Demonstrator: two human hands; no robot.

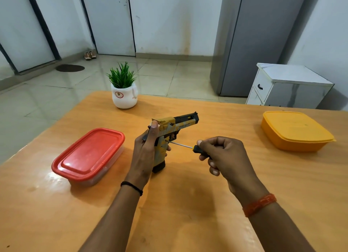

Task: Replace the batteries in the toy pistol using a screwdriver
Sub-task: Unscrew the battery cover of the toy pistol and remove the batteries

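A yellow and black toy pistol [176,124] stands upright over the middle of the table, barrel pointing right, its grip base near the tabletop. My left hand [145,154] grips its handle from the left, thumb up against the rear of the slide. My right hand [222,154] holds a screwdriver [188,147] by its black handle. The thin metal shaft runs left and its tip touches the side of the pistol's grip just below the trigger. No batteries are visible.
A clear box with a red lid [88,155] lies at the left of the orange wooden table [188,204]. A yellow lidded box [295,131] sits at the right. A small potted plant [123,88] stands near the far edge.
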